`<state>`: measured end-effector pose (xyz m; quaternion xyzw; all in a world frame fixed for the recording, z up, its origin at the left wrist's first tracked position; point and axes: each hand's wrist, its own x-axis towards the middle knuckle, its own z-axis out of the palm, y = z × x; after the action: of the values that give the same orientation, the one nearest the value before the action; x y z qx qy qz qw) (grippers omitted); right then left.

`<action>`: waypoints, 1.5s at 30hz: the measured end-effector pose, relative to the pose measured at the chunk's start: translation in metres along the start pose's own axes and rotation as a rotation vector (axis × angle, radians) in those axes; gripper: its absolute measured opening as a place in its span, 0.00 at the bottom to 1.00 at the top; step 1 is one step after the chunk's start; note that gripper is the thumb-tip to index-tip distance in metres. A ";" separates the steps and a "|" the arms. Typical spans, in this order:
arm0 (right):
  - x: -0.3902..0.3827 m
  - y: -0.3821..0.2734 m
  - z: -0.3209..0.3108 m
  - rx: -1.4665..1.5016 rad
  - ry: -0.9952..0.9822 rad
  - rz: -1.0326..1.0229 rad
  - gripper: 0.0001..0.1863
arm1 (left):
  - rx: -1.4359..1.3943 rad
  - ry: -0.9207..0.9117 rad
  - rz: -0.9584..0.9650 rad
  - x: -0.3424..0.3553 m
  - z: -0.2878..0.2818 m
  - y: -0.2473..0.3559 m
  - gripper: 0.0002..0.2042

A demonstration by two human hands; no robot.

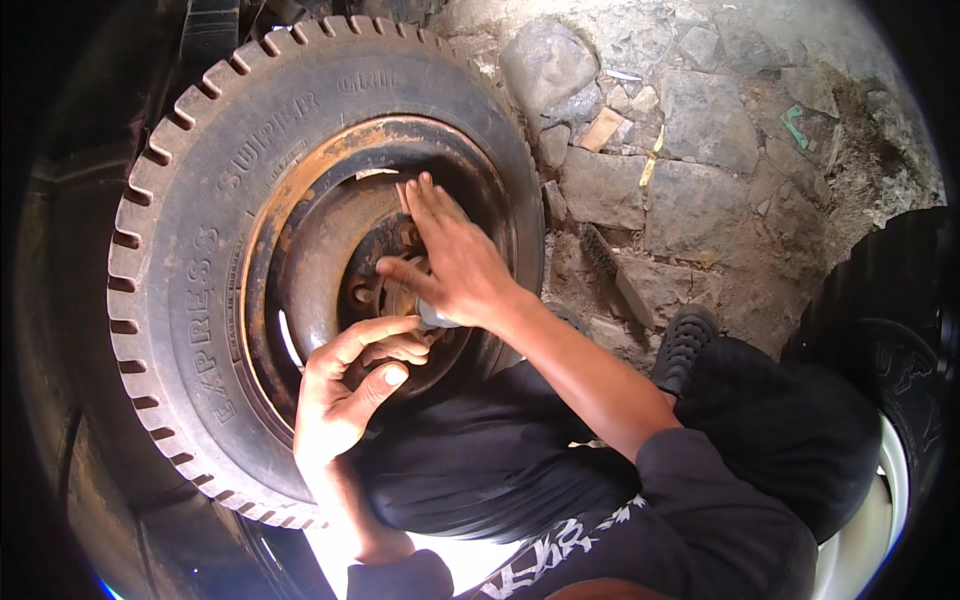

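A large tire [170, 300] stands at the left, with a rusty steel rim [315, 240] and a hub with bolts [362, 293] at its middle. My right hand [460, 275] lies over the upper right of the hub, fingers stretched out and thumb apart, partly hiding the bolts. My left hand [350, 390] is just below, index finger reaching to the hub’s centre near a small grey cylindrical part [432, 318], other fingers loosely bent, thumb apart; I see nothing held in it. Whether either hand presses on the metal is hard to tell.
The rough stone floor [700, 130] bears rocks [545, 60], scraps [600, 130] and a long dark brush-like tool [610, 270]. A second tire [890, 300] with a pale rim is at the right. My shoe [685, 345] rests beside my bent leg. Dark bodywork [75, 300] borders the left.
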<state>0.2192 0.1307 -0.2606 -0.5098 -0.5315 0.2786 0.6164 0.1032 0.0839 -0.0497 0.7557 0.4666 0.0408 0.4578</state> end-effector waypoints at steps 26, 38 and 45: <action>0.000 0.018 -0.010 0.199 -0.098 0.332 0.64 | 0.043 0.040 -0.019 -0.006 0.001 0.008 0.32; 0.004 0.004 -0.001 0.087 -0.034 0.236 0.63 | 0.007 0.165 0.147 -0.015 -0.005 0.006 0.26; -0.011 -0.045 0.011 0.005 0.089 -0.214 0.57 | 0.116 0.493 0.390 -0.025 -0.009 -0.001 0.24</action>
<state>0.1969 0.1099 -0.2237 -0.4606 -0.5544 0.1896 0.6668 0.0846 0.0716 -0.0360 0.8230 0.4113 0.2832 0.2706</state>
